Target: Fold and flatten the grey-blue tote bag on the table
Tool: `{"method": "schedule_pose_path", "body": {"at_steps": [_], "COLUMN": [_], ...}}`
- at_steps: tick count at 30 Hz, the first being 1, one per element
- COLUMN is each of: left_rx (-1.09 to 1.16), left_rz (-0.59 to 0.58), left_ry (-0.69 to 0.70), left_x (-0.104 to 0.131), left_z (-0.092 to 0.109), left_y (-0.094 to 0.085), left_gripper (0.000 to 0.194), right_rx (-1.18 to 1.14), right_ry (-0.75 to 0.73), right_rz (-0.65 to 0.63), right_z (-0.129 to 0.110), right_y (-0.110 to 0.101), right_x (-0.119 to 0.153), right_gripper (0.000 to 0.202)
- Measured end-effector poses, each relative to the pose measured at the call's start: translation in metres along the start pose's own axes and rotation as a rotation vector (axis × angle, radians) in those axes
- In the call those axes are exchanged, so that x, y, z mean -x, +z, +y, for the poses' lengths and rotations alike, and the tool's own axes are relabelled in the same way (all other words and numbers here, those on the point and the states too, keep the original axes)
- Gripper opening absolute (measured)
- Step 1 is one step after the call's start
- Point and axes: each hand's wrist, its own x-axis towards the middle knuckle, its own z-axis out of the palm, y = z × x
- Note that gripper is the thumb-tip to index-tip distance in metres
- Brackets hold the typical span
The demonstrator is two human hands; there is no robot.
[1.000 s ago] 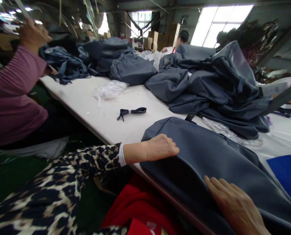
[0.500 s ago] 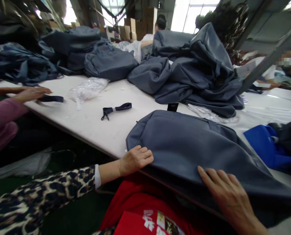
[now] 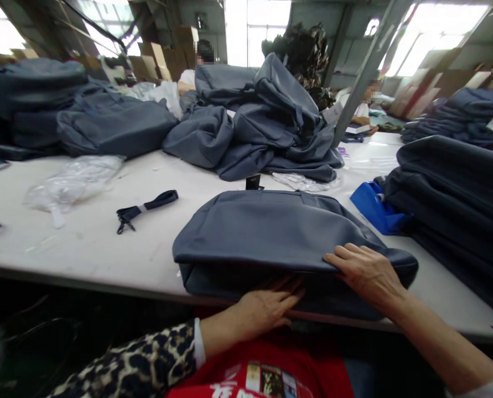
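Observation:
A dark blue-grey leather-look bag [image 3: 246,226] lies on its side at the table's front edge, with its upper panel overhanging a shadowed fold. My left hand [image 3: 265,309] is stretched flat against the lower front of the bag; its fingertips reach into the shadow under the overhang. Fingers of my right hand [image 3: 362,273] are bent over the front edge of the upper panel and grip it; the thumb is hidden. A small black tag [image 3: 253,182] stands up behind the bag. To the left lies a bundled dark strap [image 3: 146,209] with a metal clip.
Clear plastic bags [image 3: 78,179] lie on the white table [image 3: 88,237] at left. Piled blue-grey bags [image 3: 263,127] fill the back. On the right are a blue object [image 3: 374,207] and stacked dark bags [image 3: 457,204]. A slanted metal post [image 3: 366,72] rises behind; people are farther back.
The view has swung right. My left hand has left the bag's left corner for its front middle. My right hand, earlier lying on the panel, now grips its edge. The bag sits squarer to me.

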Motion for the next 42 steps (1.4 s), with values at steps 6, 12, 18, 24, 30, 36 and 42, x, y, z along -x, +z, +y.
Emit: {"method": "schedule_pose_path", "body": {"at_steps": [6, 12, 18, 24, 30, 36, 42], "left_rx": [0.102, 0.082, 0.045, -0.056, -0.297, -0.321, -0.325], "left_rz": [-0.061, -0.074, -0.08, 0.149, 0.074, 0.125, 0.166], "left_ry": [-0.031, 0.012, 0.037, 0.249, 0.07, 0.053, 0.054], "left_x": [-0.004, 0.007, 0.013, 0.026, 0.019, 0.017, 0.017], "left_z": [-0.028, -0.036, -0.042, -0.016, -0.015, -0.026, -0.022], "left_y": [0.013, 0.019, 0.023, -0.024, -0.032, -0.016, -0.017], "left_gripper": [0.071, 0.051, 0.051, 0.035, 0.049, 0.046, 0.043], "right_rx": [-0.063, -0.075, -0.057, -0.081, -0.087, -0.088, 0.001], "right_ry": [-0.018, 0.133, 0.255, 0.278, 0.307, 0.291, 0.261], "right_rz": [0.085, 0.142, 0.156, 0.187, 0.178, 0.214, 0.228], "right_z": [-0.022, -0.091, -0.111, -0.11, -0.116, -0.122, -0.124], "right_y": [-0.003, 0.024, 0.046, 0.05, 0.056, 0.06, 0.063], "right_x": [0.023, 0.069, 0.082, 0.085, 0.086, 0.087, 0.081], "right_gripper": [0.018, 0.038, 0.044, 0.04, 0.037, 0.048, 0.041]}}
